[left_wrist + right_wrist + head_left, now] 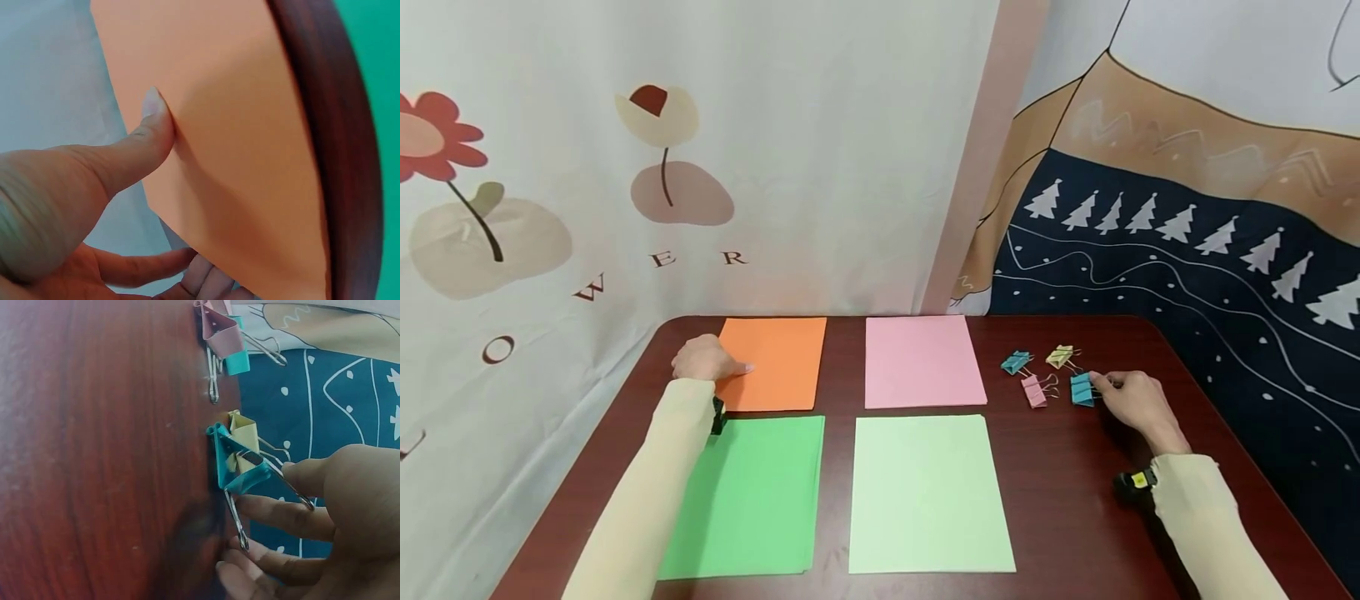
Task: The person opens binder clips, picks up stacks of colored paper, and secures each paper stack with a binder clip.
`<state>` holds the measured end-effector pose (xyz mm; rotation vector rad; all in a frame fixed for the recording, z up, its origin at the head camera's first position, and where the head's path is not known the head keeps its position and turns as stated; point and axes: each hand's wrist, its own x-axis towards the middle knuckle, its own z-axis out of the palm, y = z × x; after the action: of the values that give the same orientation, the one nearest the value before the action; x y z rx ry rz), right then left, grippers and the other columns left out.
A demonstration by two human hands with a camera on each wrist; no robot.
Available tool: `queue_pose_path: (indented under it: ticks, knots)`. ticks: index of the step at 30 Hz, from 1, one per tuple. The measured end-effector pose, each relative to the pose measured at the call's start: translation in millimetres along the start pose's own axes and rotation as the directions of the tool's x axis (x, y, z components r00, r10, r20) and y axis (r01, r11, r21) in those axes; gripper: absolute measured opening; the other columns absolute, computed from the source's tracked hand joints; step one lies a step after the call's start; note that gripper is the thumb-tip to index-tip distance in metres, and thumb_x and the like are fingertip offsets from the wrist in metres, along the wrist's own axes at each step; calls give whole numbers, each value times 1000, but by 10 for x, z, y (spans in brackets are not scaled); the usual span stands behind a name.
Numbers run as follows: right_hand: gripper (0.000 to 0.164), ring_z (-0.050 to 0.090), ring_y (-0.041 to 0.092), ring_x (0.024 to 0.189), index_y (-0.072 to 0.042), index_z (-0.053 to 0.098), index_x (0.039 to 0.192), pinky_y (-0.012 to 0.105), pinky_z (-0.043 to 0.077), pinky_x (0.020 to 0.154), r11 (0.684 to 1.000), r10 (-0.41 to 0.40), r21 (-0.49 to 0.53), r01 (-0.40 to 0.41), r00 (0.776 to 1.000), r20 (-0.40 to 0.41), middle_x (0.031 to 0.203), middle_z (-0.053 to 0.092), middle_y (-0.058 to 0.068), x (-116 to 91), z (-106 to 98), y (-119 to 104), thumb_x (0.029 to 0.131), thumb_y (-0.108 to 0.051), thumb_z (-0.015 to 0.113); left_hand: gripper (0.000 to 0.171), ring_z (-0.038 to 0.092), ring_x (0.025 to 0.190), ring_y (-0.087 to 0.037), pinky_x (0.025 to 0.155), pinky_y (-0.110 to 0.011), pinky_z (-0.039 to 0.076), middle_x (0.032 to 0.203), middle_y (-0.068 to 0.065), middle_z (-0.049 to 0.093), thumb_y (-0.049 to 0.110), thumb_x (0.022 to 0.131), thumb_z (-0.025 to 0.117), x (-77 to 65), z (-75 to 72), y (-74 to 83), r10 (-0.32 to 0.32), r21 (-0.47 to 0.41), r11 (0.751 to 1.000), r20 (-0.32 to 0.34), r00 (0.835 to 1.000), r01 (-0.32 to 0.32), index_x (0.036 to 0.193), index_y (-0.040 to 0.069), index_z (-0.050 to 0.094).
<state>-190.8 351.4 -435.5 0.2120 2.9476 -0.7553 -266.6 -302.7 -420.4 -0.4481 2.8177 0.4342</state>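
My left hand (pixel 703 358) is at the left edge of an orange paper sheet (pixel 778 362). In the left wrist view its thumb (pixel 153 128) lies on top of the orange paper, and the fingers curl at its edge, partly hidden beneath. My right hand (pixel 1135 404) grips a blue binder clip (pixel 1082 389) at the table's right. The right wrist view shows thumb and fingers about the clip's wire handles; the exact contact is partly hidden. Beside it lie a yellow binder clip (pixel 1061 357), a pink binder clip (pixel 1033 391) and another blue binder clip (pixel 1017 361).
A pink sheet (pixel 925 362) lies right of the orange one. Nearer are green sheets (pixel 752 500), slightly fanned, and a pale green sheet (pixel 931 496). All rest on a dark brown table (pixel 1060 517). Printed curtains (pixel 850 167) hang behind its far edge.
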Motion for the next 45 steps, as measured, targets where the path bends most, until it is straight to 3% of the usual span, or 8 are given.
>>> queue_pose_path:
  ticks: [4, 11, 19, 24, 30, 37, 41, 45]
  knots:
    - [74, 51, 52, 124, 9, 52, 143, 65, 47, 97, 999, 45, 29, -45, 999, 19, 143, 51, 37, -8, -31, -41, 108, -55, 37, 86, 55, 109, -49, 85, -55, 50, 131, -39, 53, 51, 84, 81, 7, -39, 3, -34, -52, 998, 34, 999, 36, 133, -14, 53]
    - [75, 69, 23, 83, 11, 46, 147, 37, 59, 72, 989, 64, 131, -71, 996, 58, 114, 66, 30, 15, -48, -48, 108, -53, 39, 94, 51, 108, -49, 84, -51, 47, 131, -41, 49, 50, 82, 83, 22, -72, -14, -67, -54, 996, 63, 996, 70, 136, -17, 47]
    - [84, 76, 15, 76, 26, 39, 140, 51, 55, 99, 954, 144, 238, -181, 975, 167, 94, 75, 18, 57, -127, -49, 107, -51, 44, 103, 48, 106, -52, 86, -55, 47, 125, -48, 43, 51, 82, 83, 26, -87, 6, -116, -41, 992, 74, 991, 119, 140, -22, 39]
    - [77, 77, 14, 74, 25, 47, 130, 38, 62, 82, 956, 114, 243, -167, 969, 217, 88, 72, 15, 96, -168, -46, 106, -48, 49, 103, 49, 97, -44, 77, -48, 52, 118, -42, 46, 52, 82, 82, 9, -106, -24, -126, -40, 991, 98, 987, 130, 140, -21, 39]
    - [69, 70, 15, 68, 16, 57, 118, 33, 62, 69, 971, 108, 184, -155, 964, 243, 83, 67, 12, 138, -182, -33, 104, -52, 51, 102, 49, 119, -53, 91, -59, 52, 141, -44, 39, 48, 84, 83, -38, -109, -24, -101, -111, 987, 129, 986, 115, 146, -18, 35]
    - [67, 61, 17, 65, 6, 61, 102, 32, 57, 63, 982, 89, 135, -133, 953, 291, 75, 64, 9, 136, -225, -28, 104, -59, 46, 91, 57, 107, -45, 89, -56, 53, 134, -35, 53, 47, 83, 83, -39, -70, -54, -67, -143, 986, 110, 992, 83, 138, -14, 46]
    - [63, 56, 15, 62, -8, 56, 75, 30, 53, 60, 968, 116, 177, -179, 941, 318, 69, 59, 4, 115, -236, 1, 103, -63, 44, 93, 55, 108, -42, 91, -55, 53, 135, -35, 50, 46, 81, 85, -8, -37, -72, -49, -200, 977, 102, 994, 69, 138, -15, 44]
    - [61, 51, 13, 63, -14, 52, 69, 29, 49, 60, 930, 168, 253, -266, 921, 351, 65, 53, -1, 137, -212, 32, 100, -67, 48, 102, 50, 118, -44, 101, -58, 49, 144, -38, 42, 45, 80, 85, -17, -16, -112, -68, -278, 955, 113, 991, 97, 145, -16, 37]
